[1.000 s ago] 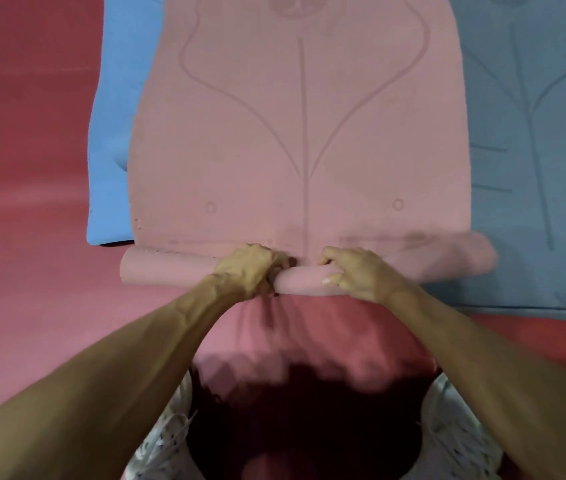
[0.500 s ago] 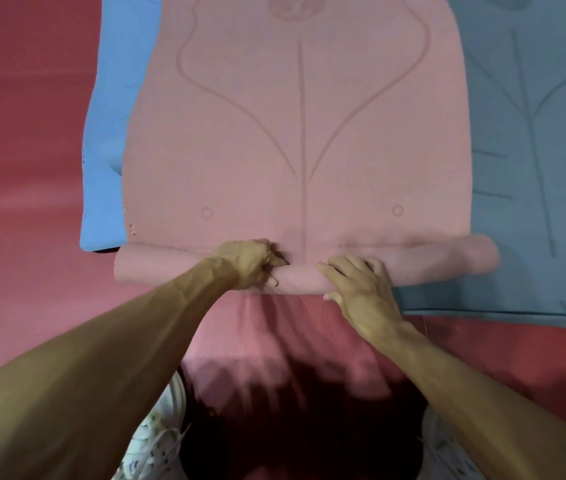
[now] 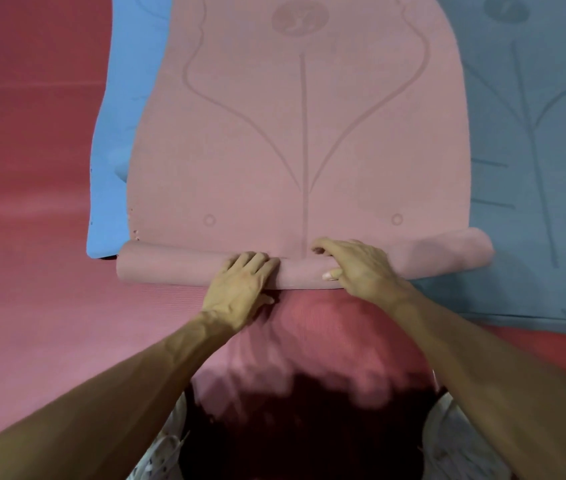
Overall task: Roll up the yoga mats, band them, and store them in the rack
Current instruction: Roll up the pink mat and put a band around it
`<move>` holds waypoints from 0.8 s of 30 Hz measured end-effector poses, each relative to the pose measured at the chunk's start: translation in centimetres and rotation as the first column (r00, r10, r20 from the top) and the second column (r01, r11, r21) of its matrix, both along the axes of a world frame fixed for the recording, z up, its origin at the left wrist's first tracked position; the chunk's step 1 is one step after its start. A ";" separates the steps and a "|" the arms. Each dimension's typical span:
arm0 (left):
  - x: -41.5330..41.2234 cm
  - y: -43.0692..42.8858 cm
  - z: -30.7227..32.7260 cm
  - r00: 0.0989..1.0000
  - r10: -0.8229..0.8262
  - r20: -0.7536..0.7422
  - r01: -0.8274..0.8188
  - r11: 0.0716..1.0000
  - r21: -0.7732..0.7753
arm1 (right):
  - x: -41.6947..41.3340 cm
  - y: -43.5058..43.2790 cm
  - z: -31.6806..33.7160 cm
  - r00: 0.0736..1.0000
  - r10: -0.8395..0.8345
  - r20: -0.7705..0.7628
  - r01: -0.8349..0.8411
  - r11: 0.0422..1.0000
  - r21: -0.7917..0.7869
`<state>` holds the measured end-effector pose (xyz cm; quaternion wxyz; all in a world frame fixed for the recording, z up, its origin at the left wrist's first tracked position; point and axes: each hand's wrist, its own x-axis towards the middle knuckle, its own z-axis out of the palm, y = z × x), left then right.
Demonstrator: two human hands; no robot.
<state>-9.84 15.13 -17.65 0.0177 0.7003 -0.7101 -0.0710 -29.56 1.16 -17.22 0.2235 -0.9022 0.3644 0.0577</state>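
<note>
A pink yoga mat [image 3: 302, 143] with curved line markings lies flat ahead of me, its near end wound into a thin roll [image 3: 170, 266] that runs left to right. My left hand [image 3: 240, 289] rests palm down on the middle of the roll, fingers flat over its top. Just to the right, my right hand [image 3: 357, 266] curls over the roll, fingertips on the flat mat beyond it and thumb on the near side. The roll's right end [image 3: 461, 249] looks looser and sits a little farther away than the left end.
A light blue mat [image 3: 118, 133] pokes out from under the pink one on the left. A grey-blue mat [image 3: 534, 150] with line markings lies to the right. Red floor matting [image 3: 32, 168] spreads all around. My knees and patterned clothing [image 3: 160, 452] are at the bottom.
Both hands have shifted their hold on the roll: the left went from a curled grip to a flat palm, the right reached over the top. The roll has moved slightly forward.
</note>
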 end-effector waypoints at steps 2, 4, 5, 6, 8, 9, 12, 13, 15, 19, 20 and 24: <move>-0.2 -0.9 0.4 0.999 0.042 -0.027 -0.040 0.997 0.067 | 0.1 0.0 0.1 1.000 0.015 -0.003 -0.015 1.000 0.010; -0.3 -2.0 0.7 0.996 0.084 -0.042 -0.078 0.989 0.127 | 0.1 -0.1 -0.1 1.000 0.007 0.000 -0.007 1.000 0.010; -0.3 -2.4 0.8 0.995 0.092 -0.031 -0.086 0.984 0.156 | 0.0 0.0 -0.4 1.000 -0.007 0.026 0.007 1.000 0.001; -0.2 -2.9 0.9 0.996 0.087 -0.016 -0.083 0.981 0.175 | -0.1 0.2 -0.6 0.998 -0.025 0.059 0.025 1.000 -0.009; 0.2 -3.5 1.4 0.995 0.096 -0.028 -0.089 0.975 0.205 | -0.2 0.8 -0.7 0.994 -0.035 0.106 0.038 0.999 -0.026; 0.4 -3.9 1.8 0.993 0.109 -0.052 -0.095 0.969 0.229 | -0.4 1.2 -0.9 0.995 -0.005 0.100 0.013 0.997 -0.081; 0.0 -5.2 3.2 0.977 0.185 -0.104 -0.150 0.948 0.281 | -1.4 2.9 -1.9 1.000 0.025 0.004 -0.022 0.948 -0.318; -0.1 -5.6 3.5 0.969 0.224 -0.106 -0.184 0.936 0.301 | -1.6 3.5 -2.1 1.000 0.004 -0.015 -0.009 0.933 -0.359; 0.1 -6.2 3.4 0.959 0.262 -0.109 -0.217 0.924 0.315 | -1.7 4.4 -2.5 1.000 -0.015 -0.004 0.011 0.904 -0.428; 0.7 -7.3 2.7 0.957 0.269 -0.106 -0.220 0.915 0.337 | -1.7 4.8 -2.9 1.000 0.015 -0.014 -0.020 0.880 -0.474; 0.8 -7.5 2.4 0.962 0.257 -0.095 -0.214 0.921 0.325 | -1.6 4.5 -2.9 1.000 0.017 -0.013 -0.021 0.881 -0.472; 1.1 -6.9 1.2 0.989 0.139 -0.046 -0.124 0.964 0.236 | -0.6 3.2 -2.8 0.999 -0.038 -0.014 0.029 0.908 -0.419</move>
